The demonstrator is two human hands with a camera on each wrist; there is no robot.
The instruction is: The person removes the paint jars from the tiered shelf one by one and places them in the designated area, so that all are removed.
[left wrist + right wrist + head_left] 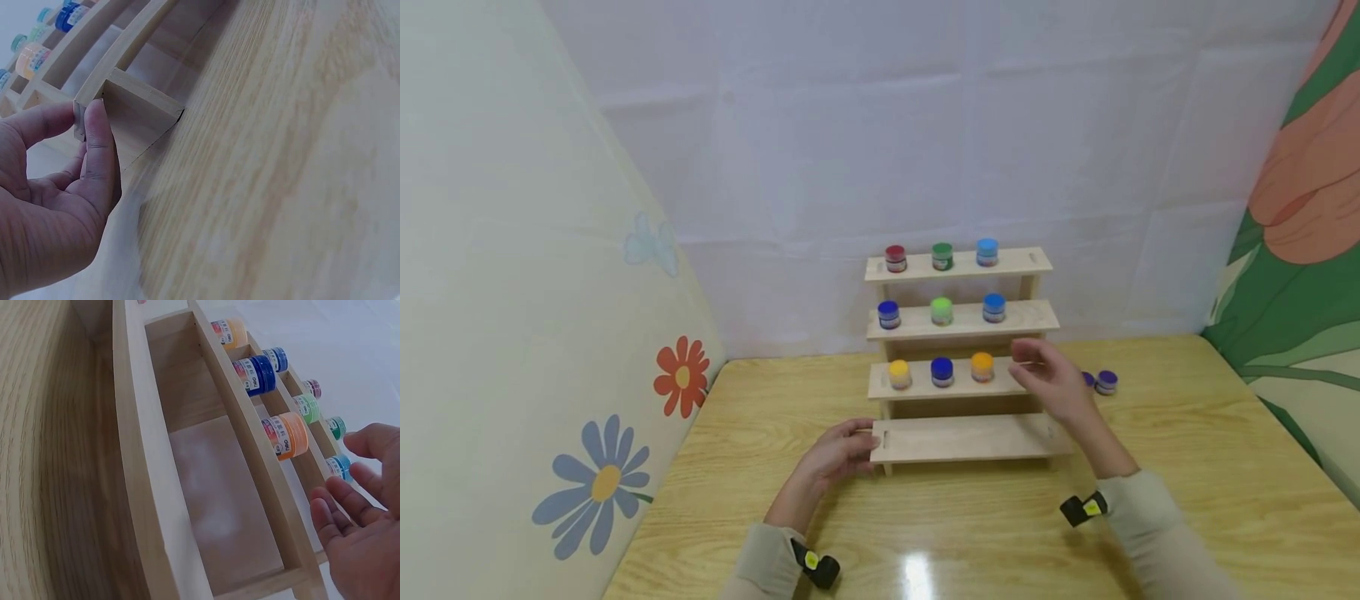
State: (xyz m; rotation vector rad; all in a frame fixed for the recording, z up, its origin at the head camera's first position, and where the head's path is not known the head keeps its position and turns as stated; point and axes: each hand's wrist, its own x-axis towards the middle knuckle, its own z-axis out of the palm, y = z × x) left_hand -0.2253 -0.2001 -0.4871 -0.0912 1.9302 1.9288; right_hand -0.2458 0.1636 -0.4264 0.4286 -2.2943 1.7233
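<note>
A wooden stepped shelf (970,439) with tiered boards stands on the table. My left hand (835,454) grips the left end of its lowest board; in the left wrist view, thumb and fingers (100,134) pinch the board's corner. My right hand (1056,383) hovers at the right end of the tier above, fingers loosely bent and holding nothing. Just left of it sits an orange-lidded paint jar (982,367), then a dark blue jar (942,372) and a yellow jar (899,375). The lowest board bears no jars.
The middle tier holds a dark blue, a light green (942,312) and a blue jar (994,308). On top stand red (896,259), green and light blue jars. Two purple-lidded jars (1106,382) sit on the table (1187,467) right of the shelf, one partly behind my right hand.
</note>
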